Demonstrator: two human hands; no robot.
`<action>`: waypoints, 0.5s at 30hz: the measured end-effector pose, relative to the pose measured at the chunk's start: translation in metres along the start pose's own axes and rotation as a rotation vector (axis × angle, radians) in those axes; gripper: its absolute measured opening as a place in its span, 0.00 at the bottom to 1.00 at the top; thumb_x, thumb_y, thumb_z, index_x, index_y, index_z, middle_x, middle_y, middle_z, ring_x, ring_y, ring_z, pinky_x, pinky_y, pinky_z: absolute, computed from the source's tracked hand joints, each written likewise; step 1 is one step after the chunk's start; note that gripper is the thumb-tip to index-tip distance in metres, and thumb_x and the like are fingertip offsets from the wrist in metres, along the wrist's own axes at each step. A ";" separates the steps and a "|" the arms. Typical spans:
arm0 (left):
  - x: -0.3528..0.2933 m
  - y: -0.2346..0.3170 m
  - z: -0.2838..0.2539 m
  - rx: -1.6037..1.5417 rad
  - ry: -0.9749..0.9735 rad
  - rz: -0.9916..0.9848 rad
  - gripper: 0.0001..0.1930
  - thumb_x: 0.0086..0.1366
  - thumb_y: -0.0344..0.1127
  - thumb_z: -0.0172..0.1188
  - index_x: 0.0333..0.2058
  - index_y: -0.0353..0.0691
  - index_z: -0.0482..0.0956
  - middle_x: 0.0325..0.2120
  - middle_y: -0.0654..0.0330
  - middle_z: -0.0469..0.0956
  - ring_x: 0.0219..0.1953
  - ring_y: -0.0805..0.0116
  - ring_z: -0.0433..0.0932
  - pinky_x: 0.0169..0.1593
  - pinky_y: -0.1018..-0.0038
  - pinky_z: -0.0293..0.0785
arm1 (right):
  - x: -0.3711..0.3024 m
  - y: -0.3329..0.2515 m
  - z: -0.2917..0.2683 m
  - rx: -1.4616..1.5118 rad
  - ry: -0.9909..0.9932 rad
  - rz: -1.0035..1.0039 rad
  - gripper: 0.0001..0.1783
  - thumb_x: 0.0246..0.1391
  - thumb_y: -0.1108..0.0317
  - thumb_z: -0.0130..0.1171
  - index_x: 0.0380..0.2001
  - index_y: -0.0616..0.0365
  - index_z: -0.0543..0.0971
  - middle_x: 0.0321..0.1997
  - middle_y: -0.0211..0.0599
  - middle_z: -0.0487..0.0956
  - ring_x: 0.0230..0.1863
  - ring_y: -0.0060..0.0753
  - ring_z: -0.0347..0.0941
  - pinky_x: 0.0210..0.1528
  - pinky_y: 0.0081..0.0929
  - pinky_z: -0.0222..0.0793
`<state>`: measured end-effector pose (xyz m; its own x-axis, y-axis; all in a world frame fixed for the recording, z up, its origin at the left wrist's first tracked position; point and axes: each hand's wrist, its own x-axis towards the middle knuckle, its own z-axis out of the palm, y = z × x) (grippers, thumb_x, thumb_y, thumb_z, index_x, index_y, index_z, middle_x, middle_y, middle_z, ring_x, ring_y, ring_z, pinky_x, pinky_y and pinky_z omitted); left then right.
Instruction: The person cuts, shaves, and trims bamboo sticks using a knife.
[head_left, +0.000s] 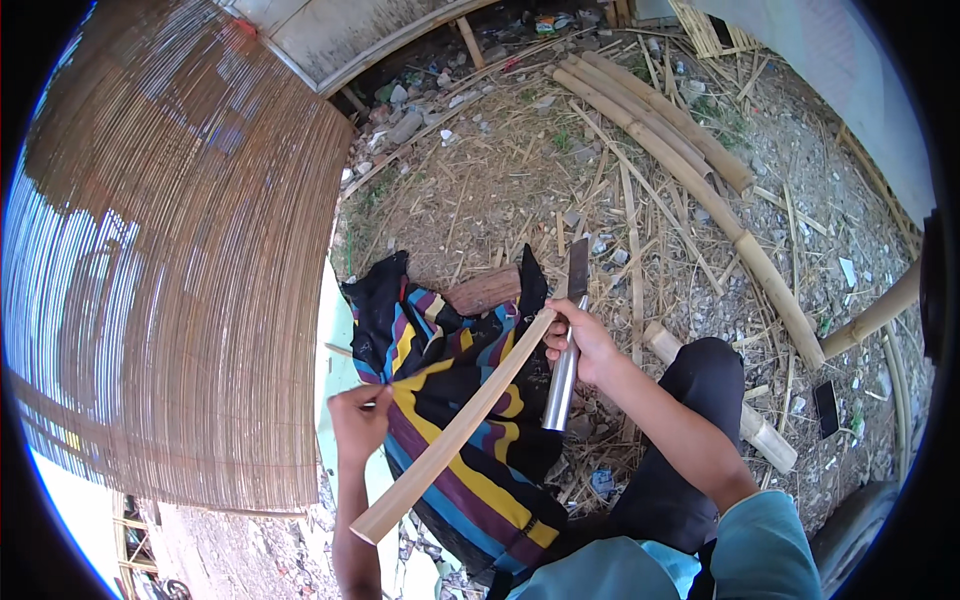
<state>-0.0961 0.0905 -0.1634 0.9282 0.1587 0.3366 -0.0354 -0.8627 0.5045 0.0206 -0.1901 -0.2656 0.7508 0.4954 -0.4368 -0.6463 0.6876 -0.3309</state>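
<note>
Over the striped cloth [470,440], one bamboo slat [455,430] and one metal-handled knife [566,350] are gripped by the right hand [580,345]; a thin sliver is pinched by the left hand [358,420].

Outdoor yard, hard daylight, short shadows. I see bare ground [520,170] of dry earth and gravel, strewn with split bamboo slivers and scraps of litter. A woven slat mat [170,270] fills the left, partly sunlit, partly shaded. Several long bamboo poles [680,150] lie side by side upper right, running diagonally. A pale panel wall [340,30] stands at the top, rubbish gathered along its base.
</note>
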 end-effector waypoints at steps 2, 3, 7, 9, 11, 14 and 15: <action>0.022 -0.011 -0.023 0.047 0.129 -0.087 0.06 0.55 0.27 0.60 0.27 0.28 0.80 0.13 0.58 0.74 0.18 0.81 0.70 0.22 0.81 0.65 | -0.003 -0.003 -0.002 -0.027 0.010 -0.022 0.13 0.50 0.60 0.58 0.21 0.48 0.65 0.14 0.18 0.58 0.12 0.16 0.55 0.18 0.20 0.54; 0.036 -0.025 -0.038 -0.064 0.206 -0.122 0.08 0.58 0.28 0.59 0.29 0.26 0.80 0.16 0.61 0.76 0.19 0.80 0.70 0.23 0.81 0.65 | -0.003 -0.003 -0.003 -0.025 -0.005 -0.025 0.13 0.50 0.60 0.57 0.21 0.48 0.65 0.14 0.18 0.57 0.12 0.16 0.55 0.18 0.19 0.54; 0.102 -0.059 -0.091 -0.383 0.592 -0.240 0.10 0.60 0.30 0.58 0.31 0.26 0.80 0.22 0.63 0.77 0.22 0.79 0.71 0.24 0.81 0.66 | -0.016 -0.005 0.011 -0.012 0.040 0.048 0.12 0.50 0.60 0.57 0.21 0.49 0.66 0.14 0.18 0.58 0.12 0.15 0.55 0.18 0.19 0.54; 0.140 -0.065 -0.108 -0.613 0.704 -0.184 0.10 0.61 0.30 0.58 0.33 0.26 0.79 0.23 0.62 0.77 0.23 0.78 0.71 0.25 0.82 0.66 | -0.016 -0.005 0.012 -0.027 0.020 0.054 0.11 0.50 0.60 0.57 0.22 0.50 0.66 0.14 0.18 0.58 0.12 0.15 0.55 0.18 0.19 0.54; 0.170 -0.066 -0.125 -0.811 0.752 -0.201 0.10 0.61 0.30 0.58 0.36 0.26 0.78 0.25 0.61 0.77 0.24 0.78 0.73 0.26 0.83 0.66 | -0.014 -0.004 0.008 -0.039 -0.011 0.038 0.10 0.50 0.60 0.57 0.23 0.50 0.68 0.14 0.18 0.58 0.12 0.15 0.55 0.17 0.18 0.53; 0.191 -0.012 -0.103 -0.852 0.785 -0.102 0.10 0.61 0.31 0.58 0.36 0.27 0.78 0.27 0.61 0.78 0.25 0.78 0.74 0.26 0.85 0.66 | -0.009 -0.006 0.001 -0.020 0.015 -0.010 0.11 0.50 0.60 0.57 0.23 0.50 0.67 0.14 0.17 0.59 0.12 0.15 0.55 0.17 0.18 0.54; 0.190 0.001 -0.096 -0.851 0.786 -0.106 0.10 0.61 0.31 0.58 0.36 0.27 0.78 0.27 0.61 0.78 0.25 0.78 0.74 0.26 0.85 0.66 | -0.008 -0.006 -0.002 -0.021 0.017 -0.007 0.11 0.50 0.60 0.57 0.23 0.50 0.67 0.14 0.17 0.59 0.12 0.15 0.55 0.17 0.18 0.54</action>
<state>0.0450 0.1654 -0.0228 0.4665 0.7221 0.5108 -0.4856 -0.2736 0.8303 0.0183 -0.1988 -0.2618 0.7528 0.4814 -0.4489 -0.6441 0.6793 -0.3516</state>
